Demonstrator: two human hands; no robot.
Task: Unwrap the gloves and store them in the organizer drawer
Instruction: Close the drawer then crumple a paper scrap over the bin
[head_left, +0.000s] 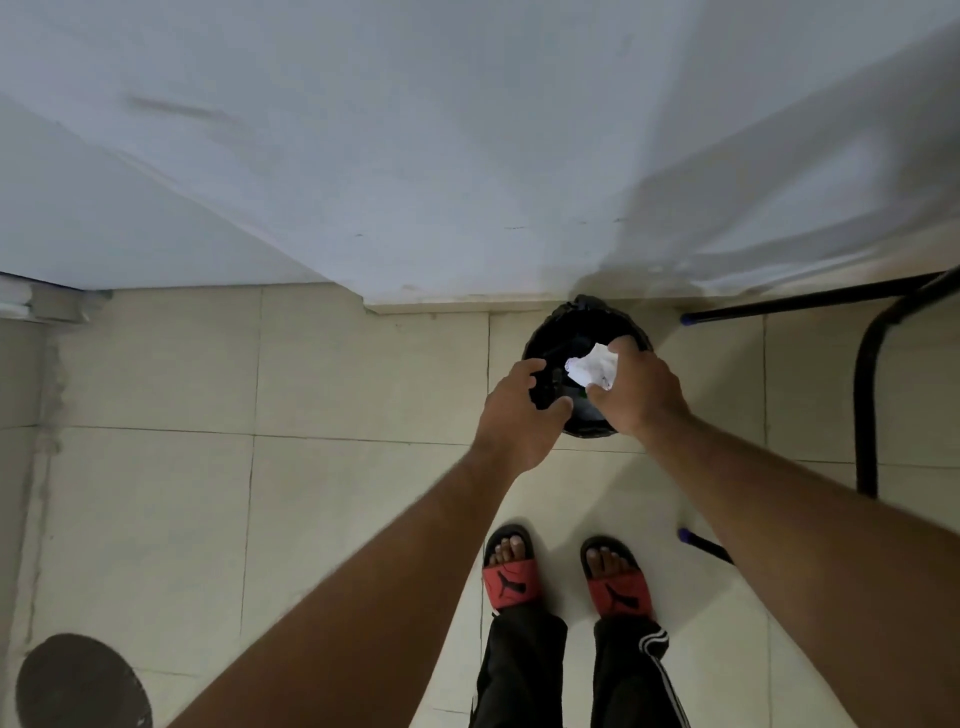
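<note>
I look straight down at a small bin lined with a black bag that stands on the tiled floor against the white wall. My right hand is over the bin's right side, shut on a crumpled white wrapper held above the opening. My left hand grips the black bag's rim at the bin's left edge, fingers curled over it. No gloves and no organizer drawer are in view.
A black metal furniture frame with purple-capped feet stands to the right of the bin. My feet in red slides are just below the bin. A dark round floor cover lies at bottom left. White wall fills the top.
</note>
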